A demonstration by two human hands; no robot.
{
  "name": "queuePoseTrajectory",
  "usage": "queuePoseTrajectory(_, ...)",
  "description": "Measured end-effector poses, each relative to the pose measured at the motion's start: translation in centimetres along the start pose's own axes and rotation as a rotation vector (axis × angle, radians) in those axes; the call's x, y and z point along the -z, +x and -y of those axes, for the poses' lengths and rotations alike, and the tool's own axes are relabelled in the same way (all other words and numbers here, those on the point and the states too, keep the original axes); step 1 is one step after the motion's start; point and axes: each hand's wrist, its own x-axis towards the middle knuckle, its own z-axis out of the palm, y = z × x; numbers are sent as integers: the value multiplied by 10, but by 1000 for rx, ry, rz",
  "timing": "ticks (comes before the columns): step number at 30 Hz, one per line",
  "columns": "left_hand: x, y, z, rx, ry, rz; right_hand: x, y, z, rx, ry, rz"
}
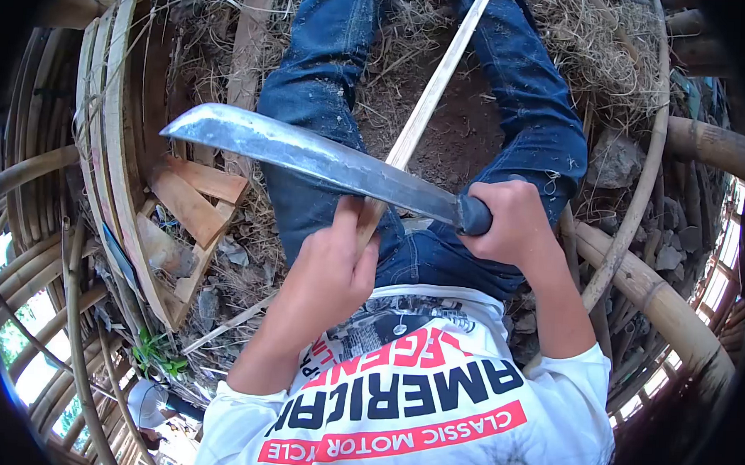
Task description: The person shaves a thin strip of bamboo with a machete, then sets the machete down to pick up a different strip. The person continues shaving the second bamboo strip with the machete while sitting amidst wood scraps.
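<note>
My right hand is wrapped round the dark handle of a machete. Its broad metal blade points left, across my left thigh, and lies over a long pale bamboo strip. The strip runs from between my legs toward my lap. Just below the blade, my left hand grips the strip's near end between fingers and thumb. The blade hides a short part of the strip, and the tips of some left fingers are hidden too.
Several split bamboo pieces and wooden offcuts lie at the left. Thick bamboo poles and stones are at the right. Dry fibres cover the ground ahead. Another person is at the lower left.
</note>
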Motion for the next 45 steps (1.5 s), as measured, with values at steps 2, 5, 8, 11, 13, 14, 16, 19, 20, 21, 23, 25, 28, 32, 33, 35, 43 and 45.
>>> queuePoseTrajectory(2,2,-2,0,15,14,1,6,3,1,32,-43,14)
queuePoseTrajectory(5,8,-2,-2,39,14,13,12,9,4,43,-54,49)
queuePoseTrajectory(8,12,-5,0,67,19,23,16,12,4,59,-105,54)
queuePoseTrajectory(11,16,-10,2,83,39,30,21,11,-3,35,-171,26)
queuePoseTrajectory(13,21,-16,1,90,38,28,28,11,-9,22,-177,35)
queuePoseTrajectory(14,25,-20,-2,104,45,21,31,12,-16,-65,-158,-37)
queuePoseTrajectory(16,27,-27,-3,118,53,20,39,12,-38,-255,-100,-125)
queuePoseTrajectory(19,24,-31,-3,117,74,22,48,14,-64,-317,-96,-106)
queuePoseTrajectory(20,21,-29,-2,120,45,17,46,13,-60,-289,-118,-158)
queuePoseTrajectory(21,21,-29,-1,127,18,18,41,10,-54,-266,-134,-208)
queuePoseTrajectory(23,24,-27,-1,165,-18,56,29,2,-37,-286,-111,-206)
queuePoseTrajectory(25,19,-24,-5,180,-82,65,11,-7,-23,-119,-80,-220)
queuePoseTrajectory(28,7,-21,-5,135,-69,62,-13,-12,1,49,-16,-88)
queuePoseTrajectory(32,4,-29,7,52,6,20,-25,-4,9,48,59,-1)
queuePoseTrajectory(33,5,-30,7,66,58,5,-24,-1,7,47,68,34)
queuePoseTrajectory(35,8,-31,-3,131,67,32,-17,3,1,13,49,40)
queuePoseTrajectory(43,2,-41,-16,140,134,55,-5,1,-19,-114,3,78)
queuePoseTrajectory(45,4,-44,-14,156,122,55,-9,2,-19,-101,27,99)
